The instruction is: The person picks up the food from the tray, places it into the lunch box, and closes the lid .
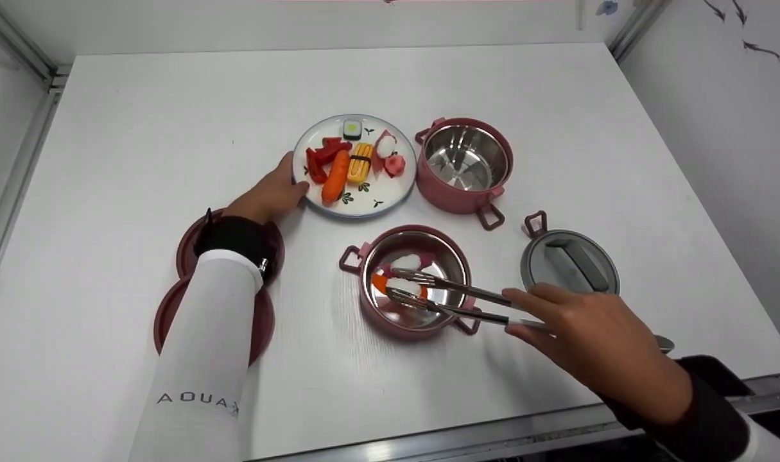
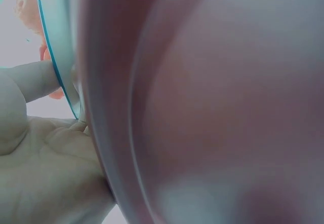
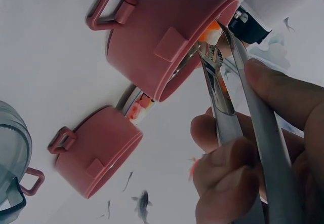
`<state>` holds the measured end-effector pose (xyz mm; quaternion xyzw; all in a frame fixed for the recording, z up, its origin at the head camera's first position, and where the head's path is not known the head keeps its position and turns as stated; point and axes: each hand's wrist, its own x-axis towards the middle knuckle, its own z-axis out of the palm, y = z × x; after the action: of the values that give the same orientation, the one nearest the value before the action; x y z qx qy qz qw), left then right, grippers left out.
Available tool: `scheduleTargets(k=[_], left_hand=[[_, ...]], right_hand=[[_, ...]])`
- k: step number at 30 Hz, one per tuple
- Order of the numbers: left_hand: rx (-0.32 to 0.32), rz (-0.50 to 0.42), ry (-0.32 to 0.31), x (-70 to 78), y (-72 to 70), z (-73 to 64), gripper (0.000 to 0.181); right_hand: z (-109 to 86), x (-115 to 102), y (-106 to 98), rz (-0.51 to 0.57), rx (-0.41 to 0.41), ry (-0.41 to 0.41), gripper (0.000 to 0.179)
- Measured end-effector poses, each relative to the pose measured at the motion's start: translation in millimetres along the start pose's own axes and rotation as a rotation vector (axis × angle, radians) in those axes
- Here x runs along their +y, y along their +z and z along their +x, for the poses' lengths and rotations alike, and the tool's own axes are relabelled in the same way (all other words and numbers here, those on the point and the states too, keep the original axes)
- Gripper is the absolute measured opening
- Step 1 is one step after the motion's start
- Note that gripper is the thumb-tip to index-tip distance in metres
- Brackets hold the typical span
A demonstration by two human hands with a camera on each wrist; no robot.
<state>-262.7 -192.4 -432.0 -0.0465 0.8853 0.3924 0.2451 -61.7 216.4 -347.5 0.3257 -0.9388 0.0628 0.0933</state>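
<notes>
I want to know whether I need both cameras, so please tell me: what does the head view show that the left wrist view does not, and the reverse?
Only the head view: the right hand, the tongs, the near pot, the far pot and the lid.

Only the left wrist view: the palm of the left hand. The blurred pink surface there is too close to identify.

Both: the left hand gripping the plate, with food on it.

Two pink pots (image 1: pixel 450 200) (image 1: pixel 402 331), one plate (image 1: pixel 393 189), one lid (image 1: pixel 576 260), one pair of tongs (image 1: pixel 470 313), two dark-red rounds (image 1: pixel 185 256) (image 1: pixel 168 321). On the plate: one green-centred roll (image 1: pixel 352 129), one yellow block (image 1: pixel 359 172), one orange sausage shape (image 1: pixel 336 176) — red bits (image 1: pixel 330 153) overlap too much to count. In the nearer pot — two part-white pieces (image 1: pixel 406 263) (image 1: pixel 406 287).
</notes>
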Motion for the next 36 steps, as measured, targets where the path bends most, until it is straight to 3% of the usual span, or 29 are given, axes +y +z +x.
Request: scheduleTargets(k=[5,11,18,24,29,36], left_hand=[[0.0,0.012,-0.006,1.3,-1.6,0.7,0.07],[0.013,0.02,0.032,-0.5,-3.7,2.7,0.069],[0.015,-0.011,0.056,-4.1,-1.9,3.8,0.069],[0.016,-0.017,0.06,-6.9,1.0,1.4,0.067],[0.031,-0.026,0.09,-8.1,1.4,-2.3,0.066],[0.029,-0.033,0.1,-1.1,-2.2,-2.7,0.068]], right_hand=[[4.9,-2,-2,-0.018,0.009,0.016,0.04],[15.4,2,-7,-0.001,0.037,0.028,0.041],[52.5,15,0,-0.014,0.129,0.025,0.042],[102.7,16,14,-0.079,0.051,0.07,0.041],[140.3,5,17,-0.229,-0.051,0.066,0.034],[169.4,1,12,-0.402,-0.148,0.104,0.018]])
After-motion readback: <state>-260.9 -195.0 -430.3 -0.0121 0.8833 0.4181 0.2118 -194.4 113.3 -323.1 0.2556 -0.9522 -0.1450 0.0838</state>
